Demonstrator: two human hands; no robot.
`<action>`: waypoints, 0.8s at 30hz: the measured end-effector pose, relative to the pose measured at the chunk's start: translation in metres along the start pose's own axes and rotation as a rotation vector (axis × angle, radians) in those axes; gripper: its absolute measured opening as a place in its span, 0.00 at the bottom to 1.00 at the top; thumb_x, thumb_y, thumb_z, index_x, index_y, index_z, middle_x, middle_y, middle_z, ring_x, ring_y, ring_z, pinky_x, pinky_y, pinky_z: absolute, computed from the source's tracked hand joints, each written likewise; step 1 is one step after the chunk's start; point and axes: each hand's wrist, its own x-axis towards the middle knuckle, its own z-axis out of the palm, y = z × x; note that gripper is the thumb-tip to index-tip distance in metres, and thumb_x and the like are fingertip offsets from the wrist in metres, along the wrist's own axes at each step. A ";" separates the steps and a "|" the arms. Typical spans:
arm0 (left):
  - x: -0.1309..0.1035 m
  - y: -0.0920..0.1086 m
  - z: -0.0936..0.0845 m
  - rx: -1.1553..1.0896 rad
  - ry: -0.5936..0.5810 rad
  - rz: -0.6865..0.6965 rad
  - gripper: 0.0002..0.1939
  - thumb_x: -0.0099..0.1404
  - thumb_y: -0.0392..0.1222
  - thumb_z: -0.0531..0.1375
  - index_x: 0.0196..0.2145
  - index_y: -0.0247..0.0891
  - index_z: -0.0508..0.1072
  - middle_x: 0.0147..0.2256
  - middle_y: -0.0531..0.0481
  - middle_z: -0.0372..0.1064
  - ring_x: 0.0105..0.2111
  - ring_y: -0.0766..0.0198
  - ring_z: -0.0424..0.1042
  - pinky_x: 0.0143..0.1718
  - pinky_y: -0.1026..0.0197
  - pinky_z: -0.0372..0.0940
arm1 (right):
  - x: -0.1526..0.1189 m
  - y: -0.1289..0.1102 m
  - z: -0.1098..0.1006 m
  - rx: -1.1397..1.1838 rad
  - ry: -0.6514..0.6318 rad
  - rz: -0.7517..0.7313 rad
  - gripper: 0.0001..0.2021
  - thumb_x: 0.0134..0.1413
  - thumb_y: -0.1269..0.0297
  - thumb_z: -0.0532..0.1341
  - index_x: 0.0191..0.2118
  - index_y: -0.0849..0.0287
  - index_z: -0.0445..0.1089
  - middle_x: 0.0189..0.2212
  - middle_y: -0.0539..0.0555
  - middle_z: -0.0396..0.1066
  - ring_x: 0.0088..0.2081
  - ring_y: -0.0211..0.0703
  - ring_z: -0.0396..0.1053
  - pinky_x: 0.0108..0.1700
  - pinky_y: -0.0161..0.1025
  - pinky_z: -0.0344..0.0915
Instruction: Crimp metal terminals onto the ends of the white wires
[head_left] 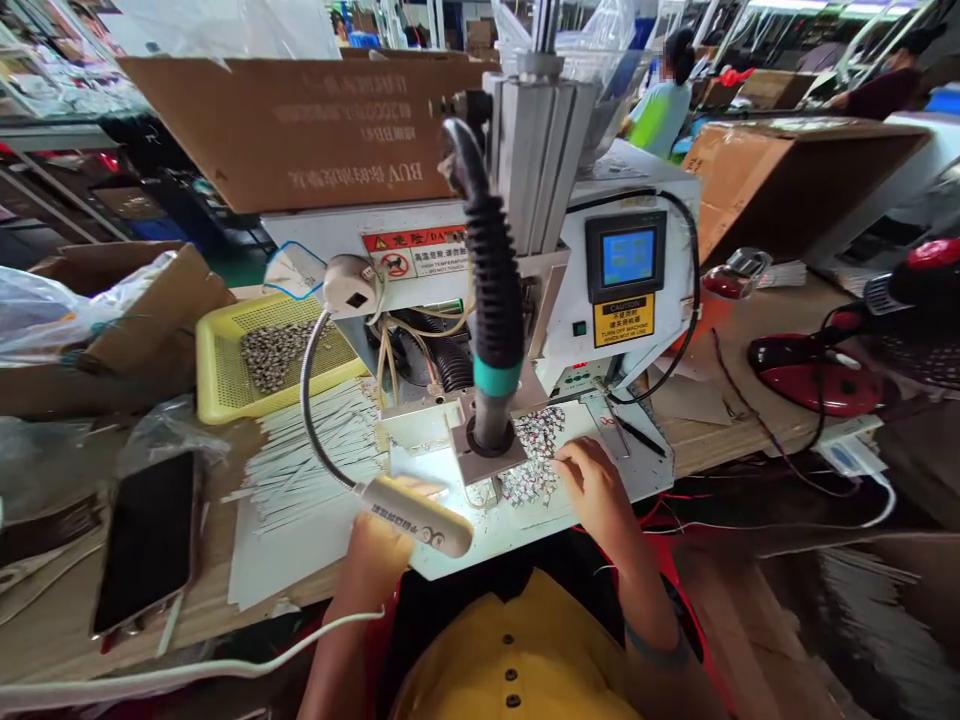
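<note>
My right hand (596, 495) is at the right edge of a pile of small silvery and reddish parts (536, 465), its fingers bent and pressed together. What they pinch, if anything, is too small to make out. Beneath the machine's soldering-iron-like head (495, 415), my left hand (382, 545) reaches in from the left. A small lamp (416, 518) on a bendable neck covers much of that hand, and its fingers are blurred. Thin white strips (311, 460) lie in a heap to the left of my left hand.
A yellow basket (217, 385) holds many small metal pieces. A phone (150, 540) lies at the left, with a white cable (225, 668) across the front. The machine's screen (628, 257) stands behind. A red-based device (821, 385) and cartons are at the right; a person (664, 105) sits farther back.
</note>
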 end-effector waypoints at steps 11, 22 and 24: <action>0.014 0.035 0.009 -0.079 -0.113 0.016 0.18 0.66 0.41 0.48 0.26 0.42 0.75 0.26 0.47 0.72 0.32 0.60 0.73 0.35 0.60 0.69 | 0.004 -0.033 -0.004 0.681 -0.272 0.345 0.09 0.53 0.62 0.59 0.37 0.60 0.72 0.31 0.54 0.74 0.31 0.40 0.71 0.31 0.35 0.67; 0.025 0.043 0.015 -0.025 -0.074 -0.108 0.15 0.63 0.46 0.52 0.26 0.40 0.75 0.17 0.52 0.68 0.19 0.63 0.66 0.25 0.62 0.67 | 0.012 -0.048 0.022 0.904 -0.522 0.344 0.10 0.57 0.59 0.57 0.28 0.59 0.62 0.21 0.47 0.66 0.16 0.29 0.57 0.16 0.29 0.52; 0.024 0.042 0.017 0.003 -0.063 -0.130 0.16 0.63 0.46 0.52 0.26 0.39 0.75 0.15 0.53 0.65 0.15 0.64 0.62 0.21 0.62 0.65 | 0.011 -0.048 0.028 0.905 -0.514 0.340 0.11 0.58 0.60 0.56 0.27 0.58 0.60 0.20 0.45 0.63 0.14 0.28 0.57 0.16 0.29 0.51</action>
